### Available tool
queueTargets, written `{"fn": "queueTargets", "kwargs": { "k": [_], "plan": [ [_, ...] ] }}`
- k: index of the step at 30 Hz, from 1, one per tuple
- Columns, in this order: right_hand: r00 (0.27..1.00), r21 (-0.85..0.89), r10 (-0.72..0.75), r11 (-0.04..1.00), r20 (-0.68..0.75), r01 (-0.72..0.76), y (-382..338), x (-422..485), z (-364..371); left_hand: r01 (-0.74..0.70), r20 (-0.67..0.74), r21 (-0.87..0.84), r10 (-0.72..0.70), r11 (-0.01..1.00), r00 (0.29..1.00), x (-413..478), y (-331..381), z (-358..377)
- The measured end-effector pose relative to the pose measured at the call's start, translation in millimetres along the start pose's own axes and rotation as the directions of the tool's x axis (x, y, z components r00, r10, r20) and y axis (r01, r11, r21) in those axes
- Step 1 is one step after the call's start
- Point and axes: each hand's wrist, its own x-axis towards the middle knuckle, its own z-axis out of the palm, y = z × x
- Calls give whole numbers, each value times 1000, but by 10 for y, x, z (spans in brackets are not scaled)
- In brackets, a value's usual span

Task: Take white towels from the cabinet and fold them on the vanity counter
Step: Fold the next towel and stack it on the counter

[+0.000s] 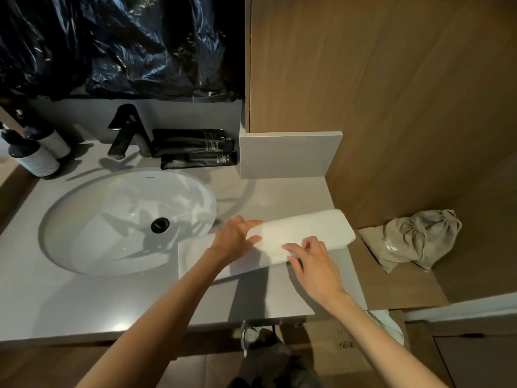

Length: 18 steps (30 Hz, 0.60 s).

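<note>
A white towel (302, 232) lies folded into a long strip on the grey vanity counter (84, 298), just right of the sink. My left hand (235, 236) rests flat on its middle with the fingers straight, pointing right. My right hand (310, 261) touches the towel's near edge with its fingertips; the fingers are slightly bent, and I cannot see them gripping the cloth. The towel's left end spreads wider under my left forearm. More white cloth (389, 324) shows below the counter edge at the right.
A white oval sink (92, 219) with a black drain fills the counter's left. Behind it stand a black faucet (126, 133), two dispenser bottles (33, 155) and black tubes (195, 149). A beige drawstring bag (414, 239) lies on the wooden shelf at right. A wood wall rises behind.
</note>
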Motion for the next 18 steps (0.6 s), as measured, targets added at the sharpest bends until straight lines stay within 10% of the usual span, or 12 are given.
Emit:
{"fn": "queueTargets", "kwargs": {
  "k": [9, 18],
  "plan": [
    [982, 335, 126, 927, 144, -168, 17, 537, -110, 151, 188, -307, -95, 940, 977, -279, 211, 164],
    [916, 552, 390, 746, 92, -373, -66, 642, 32, 193, 33, -641, -225, 743, 974, 225, 414, 107]
  ]
}}
